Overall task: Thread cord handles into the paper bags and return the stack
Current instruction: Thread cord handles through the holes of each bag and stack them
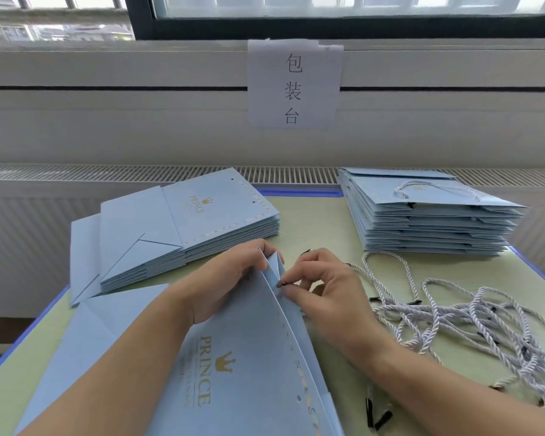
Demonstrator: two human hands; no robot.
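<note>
Matt blue paper bag (239, 366); twisted white cords (472, 313); smooth green tabletop (315, 221)

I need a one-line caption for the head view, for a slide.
Left hand holds open a blue paper bag while the right hand pinches a cord tip at its top edge.

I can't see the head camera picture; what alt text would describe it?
A person's left hand holds open a light blue paper bag while the right hand pinches a black cord tip at its rim. Loose white cords lie right; bag stacks sit behind.
</note>
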